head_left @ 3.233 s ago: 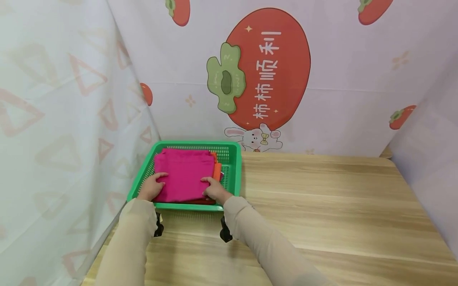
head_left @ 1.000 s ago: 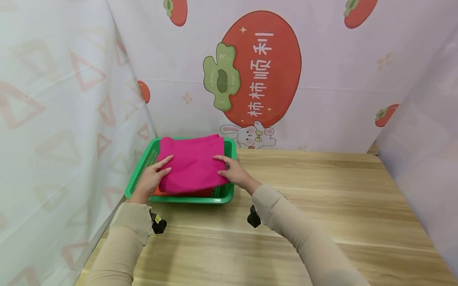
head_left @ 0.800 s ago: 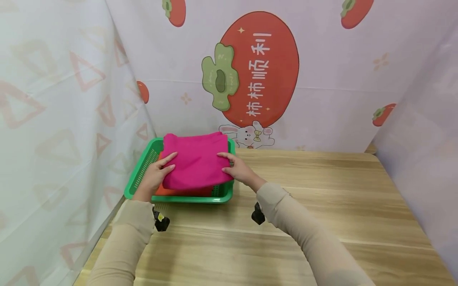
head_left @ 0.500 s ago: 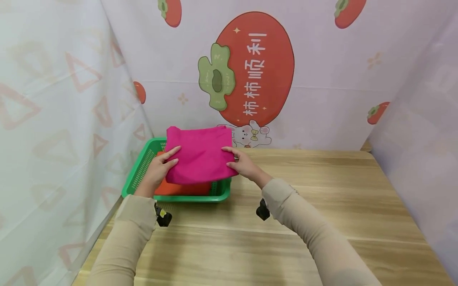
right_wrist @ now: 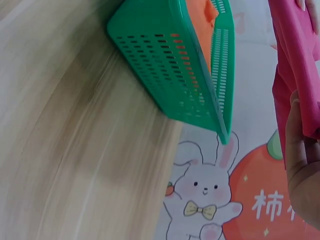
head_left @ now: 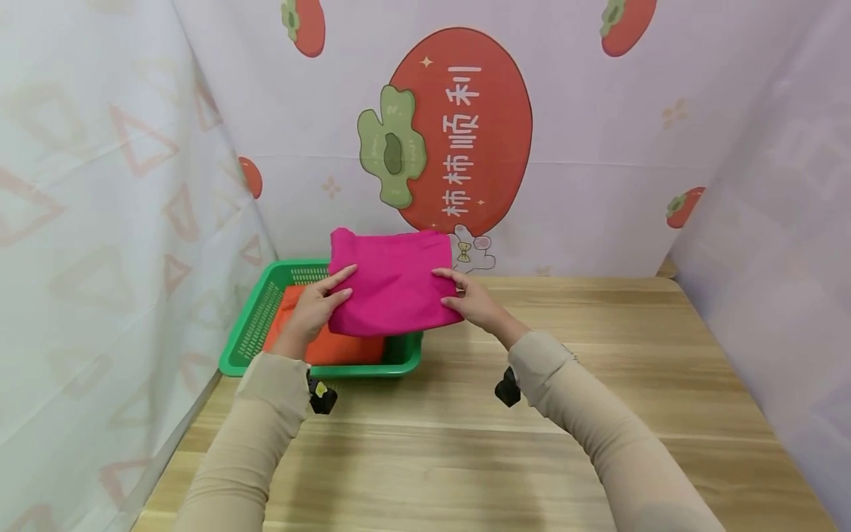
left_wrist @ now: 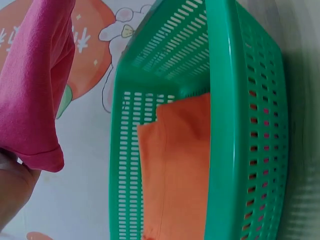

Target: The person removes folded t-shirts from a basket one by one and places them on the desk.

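The pink cloth [head_left: 395, 288] stretches lengthwise from left to right.

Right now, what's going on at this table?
A person is holding a folded pink cloth up in the air, left hand gripping one side and right hand the other. It is clear of the green basket, which stands on the wooden table. A folded orange cloth lies in the basket.
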Tool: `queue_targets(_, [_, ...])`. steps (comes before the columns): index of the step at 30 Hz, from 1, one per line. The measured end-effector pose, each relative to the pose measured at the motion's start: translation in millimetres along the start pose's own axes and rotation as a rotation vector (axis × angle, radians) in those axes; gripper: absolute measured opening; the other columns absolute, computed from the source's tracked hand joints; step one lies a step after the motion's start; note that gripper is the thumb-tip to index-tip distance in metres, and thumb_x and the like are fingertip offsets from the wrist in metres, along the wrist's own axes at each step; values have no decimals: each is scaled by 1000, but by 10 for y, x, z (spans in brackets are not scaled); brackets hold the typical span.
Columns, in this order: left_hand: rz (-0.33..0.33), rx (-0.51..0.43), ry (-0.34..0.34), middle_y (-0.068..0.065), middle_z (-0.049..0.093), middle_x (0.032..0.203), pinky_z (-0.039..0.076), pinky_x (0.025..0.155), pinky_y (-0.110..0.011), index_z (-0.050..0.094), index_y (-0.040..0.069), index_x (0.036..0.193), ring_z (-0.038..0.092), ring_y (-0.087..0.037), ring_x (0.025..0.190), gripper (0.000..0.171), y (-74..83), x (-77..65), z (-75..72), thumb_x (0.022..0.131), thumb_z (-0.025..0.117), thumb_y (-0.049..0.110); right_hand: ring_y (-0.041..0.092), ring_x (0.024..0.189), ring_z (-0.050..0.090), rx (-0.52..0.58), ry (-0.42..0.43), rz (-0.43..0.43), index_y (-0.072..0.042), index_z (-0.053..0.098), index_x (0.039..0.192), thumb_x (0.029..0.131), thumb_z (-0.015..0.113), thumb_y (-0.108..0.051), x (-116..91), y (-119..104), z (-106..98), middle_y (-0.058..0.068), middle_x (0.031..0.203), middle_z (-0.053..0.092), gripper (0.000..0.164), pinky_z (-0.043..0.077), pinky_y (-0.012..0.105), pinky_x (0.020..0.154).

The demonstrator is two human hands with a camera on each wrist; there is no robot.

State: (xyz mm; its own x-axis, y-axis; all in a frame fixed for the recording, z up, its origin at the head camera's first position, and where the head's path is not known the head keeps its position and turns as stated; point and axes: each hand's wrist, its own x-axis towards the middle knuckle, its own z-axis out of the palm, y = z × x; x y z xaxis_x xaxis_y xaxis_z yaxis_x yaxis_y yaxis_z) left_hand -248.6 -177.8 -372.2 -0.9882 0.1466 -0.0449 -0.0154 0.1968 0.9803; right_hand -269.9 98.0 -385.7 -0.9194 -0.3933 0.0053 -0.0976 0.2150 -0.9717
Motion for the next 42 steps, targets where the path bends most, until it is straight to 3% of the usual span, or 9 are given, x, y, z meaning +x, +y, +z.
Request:
queue_targets(8, [-14, -39, -47, -8, 28, 135, 39, 86, -38, 42, 22, 130, 37, -25, 112, 44, 30, 135, 310, 87, 51, 12, 29, 95, 52, -29, 28, 19, -10, 43, 127, 83, 52, 3, -133, 84, -308, 15, 123, 39, 46, 47, 31, 70])
queue_targets(17, [-40, -65, -102, -5, 28, 135, 39, 86, -36, 43, 25, 128, 35, -23, 113, 43, -5, 277, 637, 88, 48, 12, 31, 97, 50, -26, 19, 60, -6, 39, 129, 83, 51, 2, -302, 187, -612, 19, 125, 36, 48, 46, 30, 71])
queue_targets(28, [-95, 68, -65, -5, 33, 133, 40, 84, -36, 48, 30, 124, 38, -23, 111, 41, -62, 513, 1083, 87, 51, 14, 31, 97, 50, -101, 82, 125, -5, 39, 130, 83, 53, 1, -447, 440, -900, 21, 127, 34, 49, 46, 28, 69])
queue_targets(35, [-103, 196, -93, -7, 32, 135, 35, 90, -37, 46, 28, 126, 30, -22, 118, 41, -158, 655, 1323, 88, 50, 13, 29, 89, 54, -177, 112, 172, -4, 39, 129, 83, 52, 3, -497, 622, -1014, 26, 124, 37, 48, 47, 28, 66])
queue_targets(42, [-133, 242, -123, -11, 25, 138, 30, 94, -39, 43, 21, 129, 25, -25, 122, 42, -260, 744, 1555, 89, 44, 7, 25, 83, 56, -249, 132, 195, -1, 41, 127, 81, 53, 5, -506, 828, -1083, 26, 123, 38, 48, 47, 27, 63])
